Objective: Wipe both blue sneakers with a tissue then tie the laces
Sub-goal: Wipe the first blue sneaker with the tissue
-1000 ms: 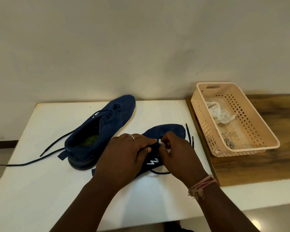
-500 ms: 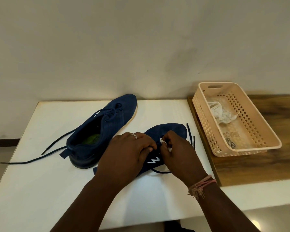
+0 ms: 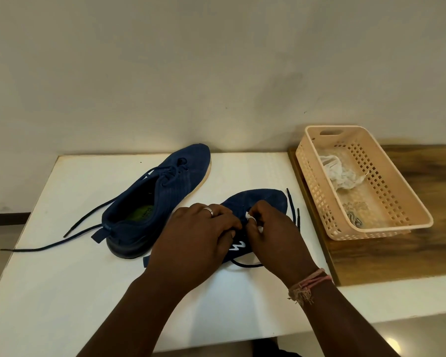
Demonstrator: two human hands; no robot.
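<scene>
Your left hand and right hand curl together over the near blue sneaker on the white bench, apparently pinching its laces mid-tie. Beyond, the far sneaker lies untied. A crumpled tissue sits in the basket, suggesting wiping is done.

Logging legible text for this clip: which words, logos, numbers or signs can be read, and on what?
Near sneaker: a white zigzag logo on its side, a mark with no letters.
Far sneaker: dark print on the green insole, too small to read.
Basket: none visible.
</scene>
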